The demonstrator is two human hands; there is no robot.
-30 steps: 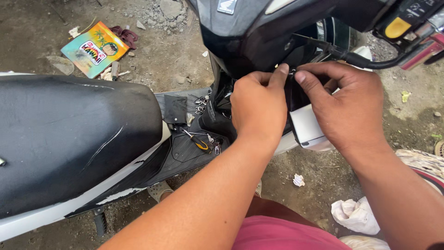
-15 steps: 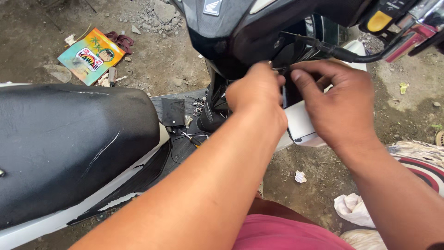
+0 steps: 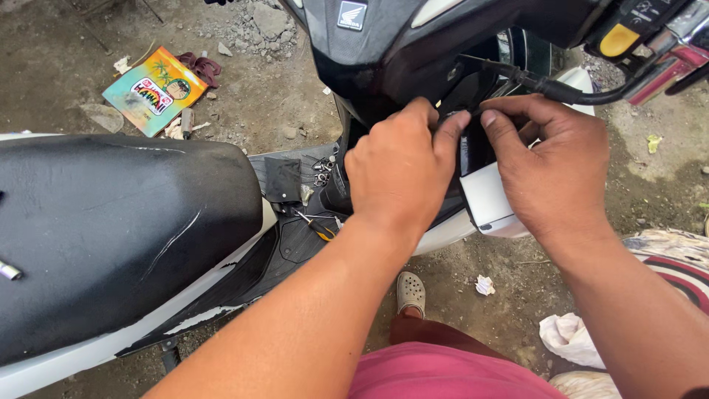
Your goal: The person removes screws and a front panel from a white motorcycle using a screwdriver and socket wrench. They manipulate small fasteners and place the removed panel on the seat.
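My left hand (image 3: 399, 174) and right hand (image 3: 550, 162) pinch fingertips together on a small black part (image 3: 467, 112) under the scooter's front panel (image 3: 413, 52), far of the seat (image 3: 111, 229). I should keep pressure light and steady, watching the cable (image 3: 561, 90).

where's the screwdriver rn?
Head view: the screwdriver lies on the scooter's black floorboard, just left of the left hand and below a small pile of screws.

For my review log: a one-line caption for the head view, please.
Both hands, left hand and right hand, pinch a black part under the scooter's front panel, beside the black seat.
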